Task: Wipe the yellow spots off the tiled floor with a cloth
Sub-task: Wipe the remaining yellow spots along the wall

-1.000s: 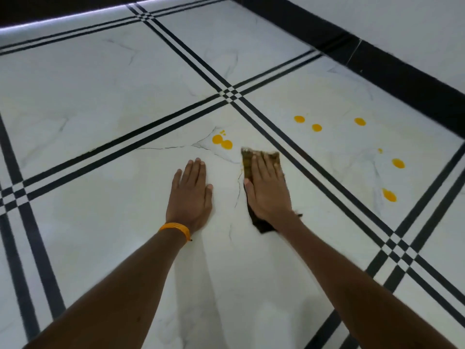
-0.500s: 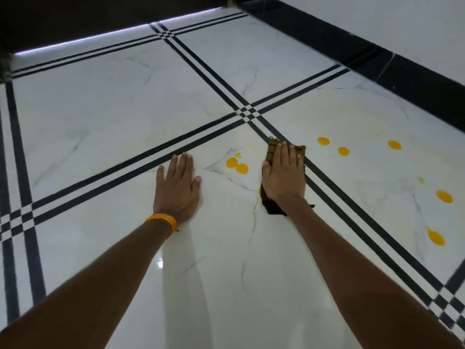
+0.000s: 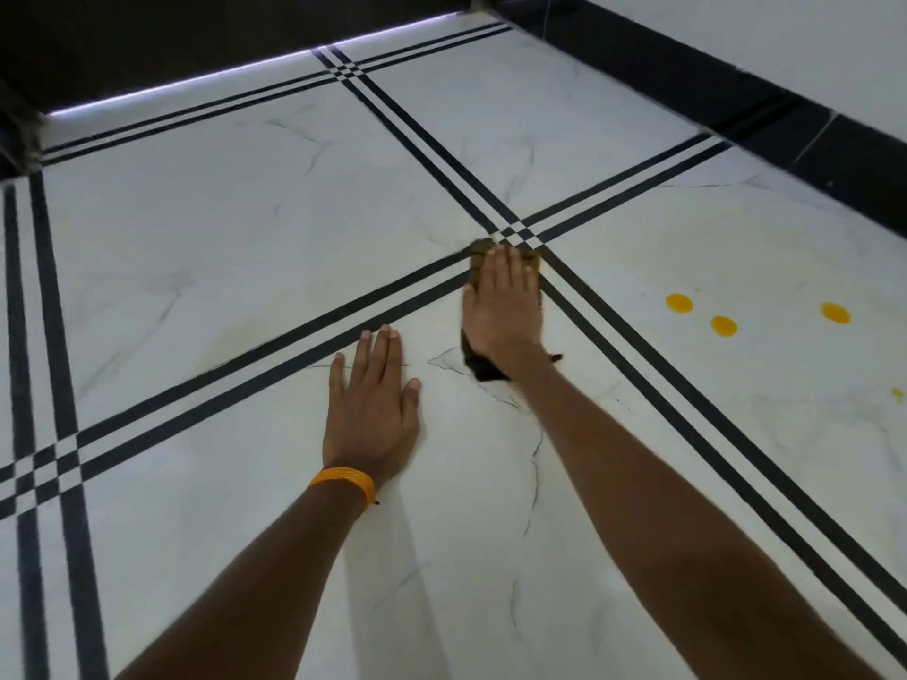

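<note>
Right hand point(image 3: 503, 306) lies flat, fingers together, palm pressing the dark cloth point(image 3: 481, 368) onto the tiled floor point(image 3: 196, 238) right at the crossing of the black stripes, not gripping it, just pinning it (cloth edges show past the fingertips and by the wrist). Left hand point(image 3: 373, 409) is spread flat and empty on the tile beside it, bracing, orange wristband point(image 3: 343, 480) on. To do this stroke well, keep even palm pressure so the cloth slides without bunching, then sweep right to the 3 yellow spots point(image 3: 724, 326) well apart across the stripes, plus 1 small fleck point(image 3: 897, 394) near the frame edge.
</note>
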Available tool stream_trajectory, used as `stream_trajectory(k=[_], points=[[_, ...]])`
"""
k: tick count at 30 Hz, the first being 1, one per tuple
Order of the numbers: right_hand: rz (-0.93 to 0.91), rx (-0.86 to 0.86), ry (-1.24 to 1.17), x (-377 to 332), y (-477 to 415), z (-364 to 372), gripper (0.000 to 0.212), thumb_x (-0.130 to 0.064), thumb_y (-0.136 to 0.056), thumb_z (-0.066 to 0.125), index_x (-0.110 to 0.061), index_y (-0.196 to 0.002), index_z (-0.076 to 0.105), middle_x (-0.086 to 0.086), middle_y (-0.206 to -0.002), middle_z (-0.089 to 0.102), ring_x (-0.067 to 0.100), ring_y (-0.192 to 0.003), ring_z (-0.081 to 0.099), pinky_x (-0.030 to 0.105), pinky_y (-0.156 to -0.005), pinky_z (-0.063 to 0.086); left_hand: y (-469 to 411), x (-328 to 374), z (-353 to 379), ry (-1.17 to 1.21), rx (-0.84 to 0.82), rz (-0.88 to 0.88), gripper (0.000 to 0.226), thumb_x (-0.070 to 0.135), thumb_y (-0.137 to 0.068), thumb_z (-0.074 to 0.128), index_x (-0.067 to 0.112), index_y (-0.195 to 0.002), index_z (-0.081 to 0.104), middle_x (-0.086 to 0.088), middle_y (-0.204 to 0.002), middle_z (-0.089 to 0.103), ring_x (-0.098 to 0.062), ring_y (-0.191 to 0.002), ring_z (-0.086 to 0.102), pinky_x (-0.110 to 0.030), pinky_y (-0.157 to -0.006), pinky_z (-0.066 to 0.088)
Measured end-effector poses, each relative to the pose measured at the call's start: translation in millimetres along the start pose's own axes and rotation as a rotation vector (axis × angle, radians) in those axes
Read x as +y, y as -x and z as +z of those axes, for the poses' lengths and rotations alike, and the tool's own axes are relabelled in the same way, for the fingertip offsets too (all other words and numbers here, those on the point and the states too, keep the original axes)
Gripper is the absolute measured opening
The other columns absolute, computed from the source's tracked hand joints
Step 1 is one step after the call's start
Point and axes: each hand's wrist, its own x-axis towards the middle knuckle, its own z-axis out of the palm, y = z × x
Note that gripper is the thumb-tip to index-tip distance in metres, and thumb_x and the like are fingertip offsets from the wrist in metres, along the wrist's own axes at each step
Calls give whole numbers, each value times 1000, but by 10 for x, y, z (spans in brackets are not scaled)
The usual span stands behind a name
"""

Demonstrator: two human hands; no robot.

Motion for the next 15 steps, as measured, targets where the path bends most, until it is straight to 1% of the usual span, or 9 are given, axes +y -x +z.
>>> stream_trajectory(k=[2, 4, 6, 8, 10, 11, 12, 13, 15], points=[[-193, -25, -12, -187, 515, 0, 66, -43, -106, 11, -5, -160, 10, 14, -168, 12, 28, -157, 6, 45, -127, 5, -7, 11, -14, -14, -3, 1, 66, 42, -101, 12, 13, -159, 5, -3, -168, 5, -19, -155, 0, -50, -124, 7], [-342, -49, -58, -31, 1162, 10, 65, -43, -105, 14, -8, -161, 12, 9, -169, 12, 23, -157, 5, 42, -127, 3, -5, 17, -24, -22, -1, -7, 66, 42, -100, 11, 13, -159, 6, -3, -168, 6, -19, -155, 1, -51, -124, 8], [-322, -53, -87, 344, 1396, -54, 66, -45, -104, 13, -11, -161, 13, 4, -169, 10, 21, -157, 5, 43, -127, 5, 5, 12, -24, -24, -6, -5, 66, 41, -100, 13, 12, -159, 7, -3, -168, 7, -20, -155, 2, -51, -124, 8], [-188, -8, -39, 674, 1101, -72, 69, -46, -103, 10, -8, -160, 16, 9, -168, 16, 26, -156, 11, 49, -126, 13, 4, 11, -26, -27, -8, -8, 65, 40, -100, 15, 13, -159, 7, -3, -168, 7, -19, -155, 2, -51, -124, 8], [-28, 30, -2, 686, 582, -95, 75, -47, -99, 1, -5, -160, 15, 13, -168, 17, 28, -156, 12, 49, -127, 11, 1, 45, -21, -23, -11, -11, 65, 39, -101, 16, 13, -159, 7, -2, -168, 6, -19, -155, 1, -50, -124, 7], [11, 21, -8, 521, 418, -110, 77, -47, -98, -2, -5, -159, 14, 14, -168, 16, 29, -156, 11, 48, -127, 10, 0, 37, -28, -21, -8, -11, 65, 39, -100, 16, 13, -159, 7, -2, -168, 6, -19, -155, 1, -50, -124, 7], [15, 10, -10, 302, 376, -101, 77, -47, -98, -2, -4, -159, 15, 15, -167, 17, 30, -156, 12, 48, -127, 10, -5, 32, -42, -15, -17, -12, 65, 40, -100, 15, 13, -159, 6, -2, -168, 6, -19, -155, 0, -51, -124, 7], [-31, 18, 5, 92, 464, -63, 75, -45, -99, 0, -4, -159, 17, 16, -167, 19, 30, -156, 13, 48, -126, 11, 4, 18, -50, -11, -23, -14, 65, 40, -100, 15, 13, -159, 6, -2, -168, 6, -19, -155, 0, -51, -124, 8], [-204, 6, 21, -72, 961, -3, 67, -42, -103, 10, -6, -159, 20, 13, -167, 21, 27, -156, 14, 47, -126, 13, -14, 25, -47, -23, -13, -5, 65, 40, -100, 14, 12, -159, 7, -3, -168, 7, -20, -155, 1, -51, -124, 8]])
